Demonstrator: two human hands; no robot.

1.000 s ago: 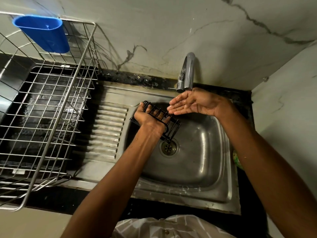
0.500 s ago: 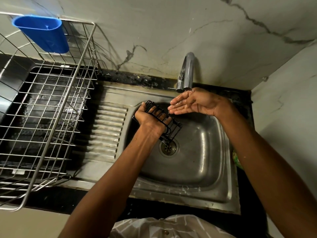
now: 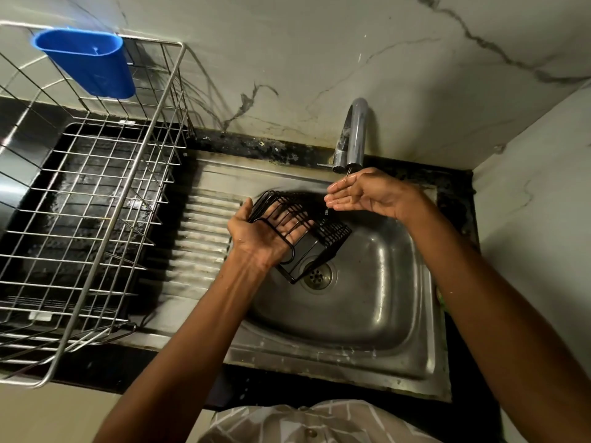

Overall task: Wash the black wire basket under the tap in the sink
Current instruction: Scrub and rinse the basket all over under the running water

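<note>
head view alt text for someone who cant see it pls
A left hand holds a black wire basket over a steel sink while the right hand, fingers straight, cups under the tap. A wire dish rack stands left.

Wire basket point(image 3: 307, 231): black throughout. Sink point(image 3: 367, 302): dull silver steel, ribbed drainboard. Tap point(image 3: 355, 132): shiny chrome. Dish rack point(image 3: 105, 199): silver wire grid. Cutlery cup point(image 3: 89, 63): bright blue. Wall point(image 3: 319, 59): pale grey marble, dark veins. Counter point(image 3: 262, 145): black, speckled. Shirt point(image 3: 307, 423): beige with white lines.
</note>
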